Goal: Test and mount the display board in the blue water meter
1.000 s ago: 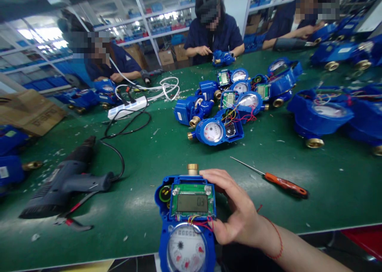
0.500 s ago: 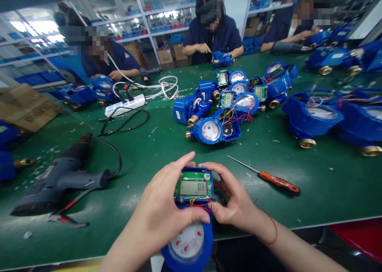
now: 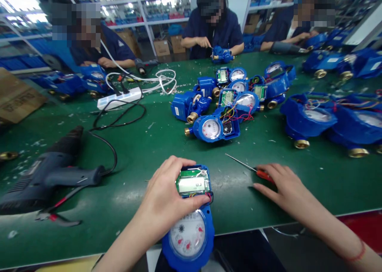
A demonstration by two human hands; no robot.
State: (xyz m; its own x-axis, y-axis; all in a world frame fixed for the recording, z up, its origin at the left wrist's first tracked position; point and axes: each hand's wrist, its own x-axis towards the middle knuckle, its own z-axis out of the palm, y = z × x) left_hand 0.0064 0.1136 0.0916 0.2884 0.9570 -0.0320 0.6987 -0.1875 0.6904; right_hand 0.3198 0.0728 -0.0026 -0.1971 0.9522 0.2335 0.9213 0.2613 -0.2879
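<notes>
My left hand (image 3: 167,196) is closed around the upper part of a blue water meter (image 3: 209,228) at the table's front edge. Its thumb presses on the wires below a small LCD screen (image 3: 191,185) set in a green circuit board. Under the thumb shows the meter's round dial (image 3: 188,236) with red pointers. To the right, my right hand (image 3: 283,186) lies over the orange handle of a screwdriver (image 3: 263,175), thumb spread away from the fingers. The screwdriver lies on the table, its shaft pointing up-left; most of the handle is hidden beneath the hand.
Several blue meters (image 3: 210,129) with wires stand mid-table, and more (image 3: 313,117) at the right. A heat gun (image 3: 56,172) and pliers (image 3: 59,218) lie at the left. Behind are a white power strip (image 3: 119,99) and cables. Three co-workers sit across the green table (image 3: 143,144).
My right hand has let go of the meter and moved right onto the screwdriver's handle. My left hand keeps hold of the meter. The view has shifted slightly to the right.
</notes>
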